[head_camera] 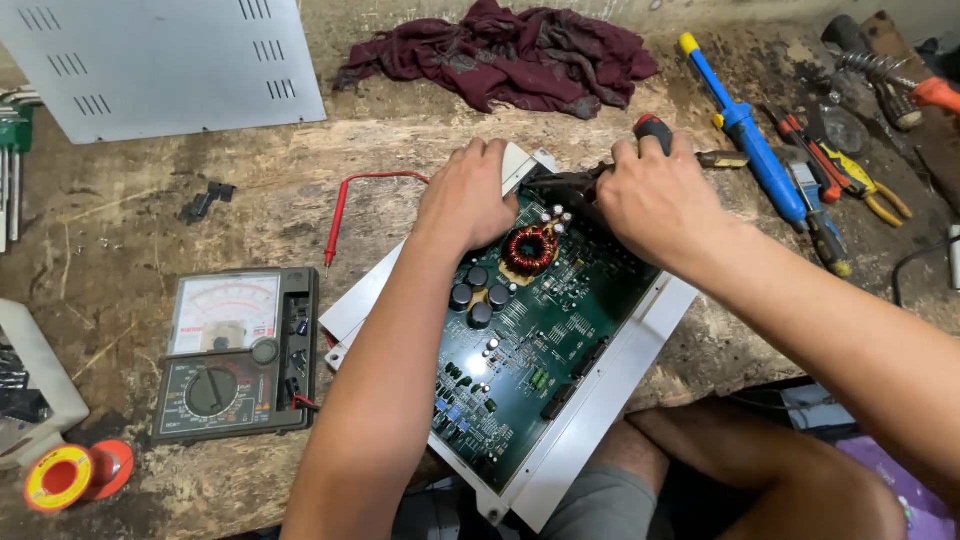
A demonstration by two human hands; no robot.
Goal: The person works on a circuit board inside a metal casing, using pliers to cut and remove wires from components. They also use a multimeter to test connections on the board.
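Head view: a green board (540,350) lies in a grey metal tray (600,400) on a worn wood bench (150,210). The tray hangs a little over the near edge, above the person's knees.

The left hand (468,195) lies on the far corner of the tray and board. Its fingers are curled down over the edge and press there. It holds no tool.

The right hand (655,195) is closed around the dark handles of pliers (565,183). The red butt of a handle (653,127) sticks up above the knuckles. The nose of the pliers points left, to the far end of the board, just past a copper ring coil (530,248). I cannot tell what the nose pinches, because the hands hide it.

I think the step in hand is gripping or pulling a small part at the far end of the board, while the other hand keeps it from sliding. The next move calls for a slow, straight pull and a firm hold on the tray, so the pliers do not slip onto the coil or the black round caps (478,295) beside it.

Left of the tray sits a black meter (235,355), with a red wire (345,205). A blue tool (745,130) and more pliers (850,175) lie to the right. A dark red rag (500,55) lies at the back.
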